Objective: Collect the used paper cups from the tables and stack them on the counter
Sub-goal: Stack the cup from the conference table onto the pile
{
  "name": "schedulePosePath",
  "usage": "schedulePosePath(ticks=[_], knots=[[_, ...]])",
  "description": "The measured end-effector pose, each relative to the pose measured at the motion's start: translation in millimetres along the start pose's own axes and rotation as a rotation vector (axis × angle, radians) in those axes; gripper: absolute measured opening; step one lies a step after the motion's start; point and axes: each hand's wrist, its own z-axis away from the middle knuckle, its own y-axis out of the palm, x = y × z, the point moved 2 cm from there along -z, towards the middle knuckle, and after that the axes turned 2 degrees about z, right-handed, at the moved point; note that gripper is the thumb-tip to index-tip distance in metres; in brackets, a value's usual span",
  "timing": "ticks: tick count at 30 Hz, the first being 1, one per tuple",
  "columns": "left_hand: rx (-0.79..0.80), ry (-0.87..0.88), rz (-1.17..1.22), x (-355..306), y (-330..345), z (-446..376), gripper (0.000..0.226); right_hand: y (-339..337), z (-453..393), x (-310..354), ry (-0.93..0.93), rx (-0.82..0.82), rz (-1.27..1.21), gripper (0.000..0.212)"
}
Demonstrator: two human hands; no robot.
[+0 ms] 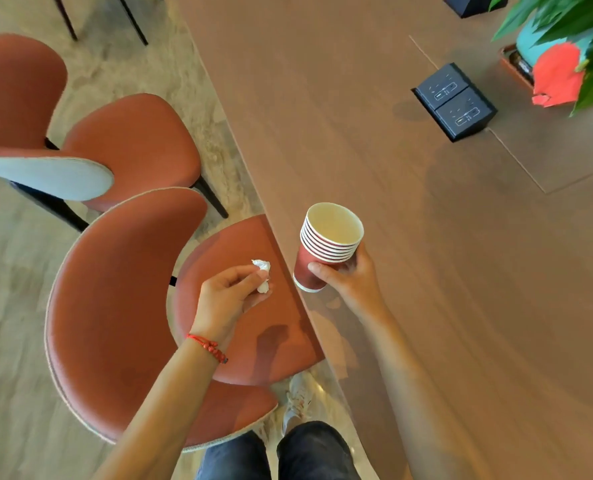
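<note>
While the right hand (348,277) wraps its fingers round the stack of cups (326,245), the stack hangs just over the near edge of the table (374,98), tilted with its mouth toward that table's far end. To carry it well, I judge the grip should stay low on the outermost cup and the stack be brought upright, so no nested cup slides out on the way to the counter. Left of the table edge, above the nearer chair (121,289), the left hand (234,292) pinches a crumpled tissue (263,275) in curled fingers. These cups are dark red paper with white rims and cream insides, several nested tightly; the top one looks empty.
</note>
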Motion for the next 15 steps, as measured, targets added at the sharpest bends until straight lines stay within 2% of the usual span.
schedulePosePath(ticks=[8,15], knots=[[-0.160,0.104,0.119,-9.9,-78.0,37.1,0.010,80.4,13.2,15.4,-0.032,0.265,0.055,0.057],[-0.300,0.204,0.266,7.6,-183.9,80.3,0.009,184.8,51.3,6.5,-0.065,0.486,0.135,0.053]])
